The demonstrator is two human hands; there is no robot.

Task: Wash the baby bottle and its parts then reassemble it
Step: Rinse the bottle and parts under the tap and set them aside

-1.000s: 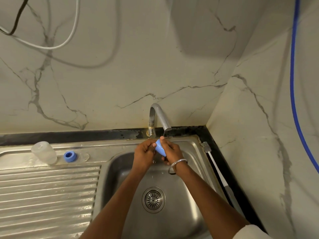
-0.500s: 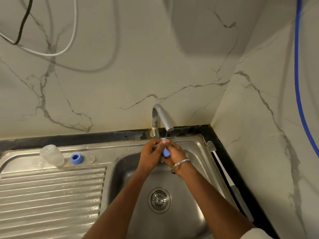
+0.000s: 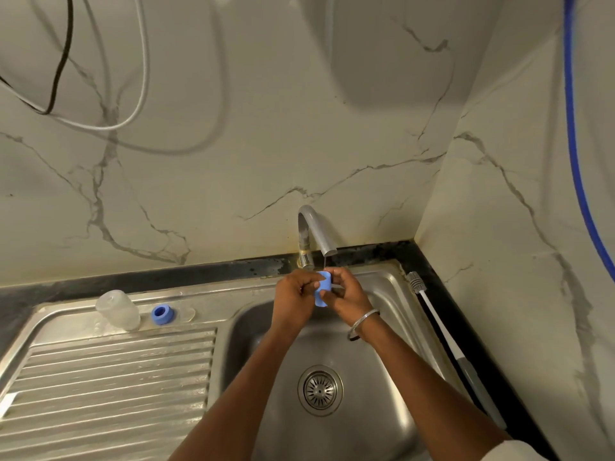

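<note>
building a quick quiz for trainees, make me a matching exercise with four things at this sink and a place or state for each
Things
1. cap
2. bottle
3. ring
4. brush

Places or states
a. lies along the right edge of the sink
b. held by left hand and right hand under the tap
c. blue, on the drainboard
d. clear, on the drainboard

Pairs: 1-b, 2-d, 3-c, 4-a

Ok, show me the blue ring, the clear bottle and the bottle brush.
blue ring [image 3: 162,319], head view, outer wall.
clear bottle [image 3: 118,309], head view, side wall.
bottle brush [image 3: 438,322], head view, white shaft.
</note>
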